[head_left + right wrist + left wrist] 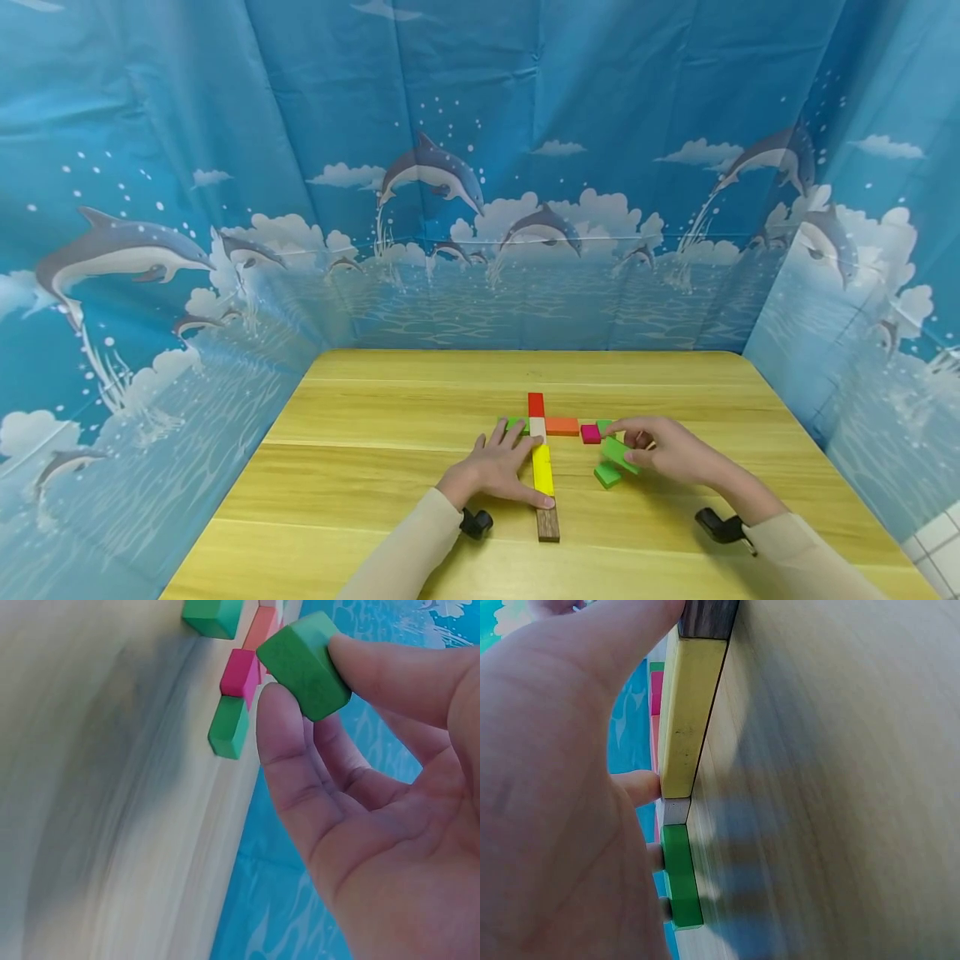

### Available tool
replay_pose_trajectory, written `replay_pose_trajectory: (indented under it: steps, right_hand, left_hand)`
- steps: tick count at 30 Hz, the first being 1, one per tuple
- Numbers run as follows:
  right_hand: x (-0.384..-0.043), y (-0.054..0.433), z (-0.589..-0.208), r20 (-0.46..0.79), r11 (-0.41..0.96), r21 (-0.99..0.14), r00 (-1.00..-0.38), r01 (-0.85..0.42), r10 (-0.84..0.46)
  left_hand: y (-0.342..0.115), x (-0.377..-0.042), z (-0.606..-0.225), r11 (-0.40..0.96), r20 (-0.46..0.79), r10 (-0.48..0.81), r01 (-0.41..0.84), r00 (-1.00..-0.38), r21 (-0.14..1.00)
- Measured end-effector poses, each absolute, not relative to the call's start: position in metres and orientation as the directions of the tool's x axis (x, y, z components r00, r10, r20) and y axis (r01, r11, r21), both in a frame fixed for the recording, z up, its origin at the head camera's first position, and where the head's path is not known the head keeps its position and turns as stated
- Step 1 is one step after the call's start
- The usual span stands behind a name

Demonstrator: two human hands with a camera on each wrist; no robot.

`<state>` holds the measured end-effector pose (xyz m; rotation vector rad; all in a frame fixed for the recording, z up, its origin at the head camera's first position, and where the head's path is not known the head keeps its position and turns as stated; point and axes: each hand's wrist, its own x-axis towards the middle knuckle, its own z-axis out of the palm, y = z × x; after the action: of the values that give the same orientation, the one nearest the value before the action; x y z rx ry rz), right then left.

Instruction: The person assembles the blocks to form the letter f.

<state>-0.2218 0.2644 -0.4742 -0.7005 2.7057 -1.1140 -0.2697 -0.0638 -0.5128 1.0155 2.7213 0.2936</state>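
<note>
My right hand [667, 452] pinches a green block [309, 669] between thumb and fingertips, raised above the table. Under it lies a loose green block [607, 476]; a magenta block [591, 434] and another green block [229, 729] touch nearby. Fingers spread, my left hand [495, 470] rests across a line of blocks. Its thumb lies where a yellow block [542, 473] meets a dark brown block [548, 527]; its other fingertips touch the yellow block and a green block [681, 876]. Above the yellow one sit a white block [537, 427] and a red block [536, 405].
An orange block [562, 427] extends right from the white one, with a small space before the magenta block. The wooden table [360, 467] is enclosed behind and at the sides by a blue dolphin-print curtain [480, 308]. A black wrist device [720, 526] sits by the right sleeve.
</note>
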Motion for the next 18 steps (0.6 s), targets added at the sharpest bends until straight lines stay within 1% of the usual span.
replay_pose_trajectory:
  steps: [7,18]
  right_hand:
    - [-0.237,0.255,-0.473,0.085,0.622,-0.699,-0.904,-0.353,-0.418]
    - [-0.266,0.238,-0.476,0.096,0.59,-0.761,-0.946,-0.27,-0.31]
  left_hand:
    - [-0.064,-0.271,-0.514,0.744,-0.136,0.66,0.618,-0.739,0.254]
    - [-0.063,-0.27,-0.513,0.75,-0.143,0.655,0.615,-0.742,0.246]
